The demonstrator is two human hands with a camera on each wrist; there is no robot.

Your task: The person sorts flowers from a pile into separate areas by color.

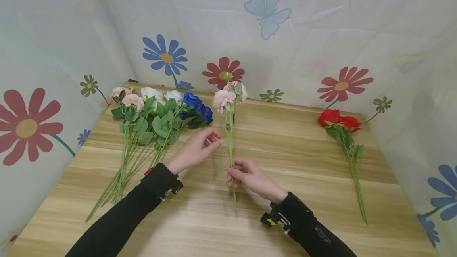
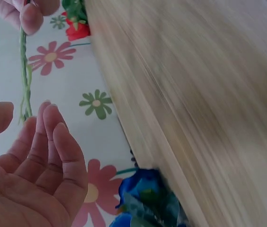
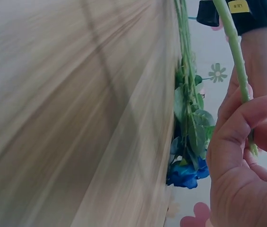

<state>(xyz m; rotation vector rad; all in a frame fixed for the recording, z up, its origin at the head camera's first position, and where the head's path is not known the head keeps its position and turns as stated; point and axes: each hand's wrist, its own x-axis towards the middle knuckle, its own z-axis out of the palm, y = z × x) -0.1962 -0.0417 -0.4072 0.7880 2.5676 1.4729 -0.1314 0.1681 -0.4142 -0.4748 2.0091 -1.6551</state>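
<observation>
My right hand [image 1: 250, 175] pinches the lower stems of a small bunch of pale pink flowers [image 1: 225, 99] and holds it upright above the middle of the table. In the right wrist view, a green stem [image 3: 237, 61] runs between its thumb and fingers. My left hand [image 1: 198, 148] hovers just left of the stems, fingers relaxed and slightly bent, with nothing in its grasp. Seen in the left wrist view, the left palm [image 2: 43, 175] is turned up, and the thumb stands apart from the fingers.
Pink flowers [image 1: 133, 101], white flowers [image 1: 151, 93] and blue flowers [image 1: 192, 101] lie side by side at the table's left, stems toward me. Red roses [image 1: 330, 117] lie at the right. A flower-printed cloth [image 1: 303, 50] hangs around the wooden table [image 1: 292, 150].
</observation>
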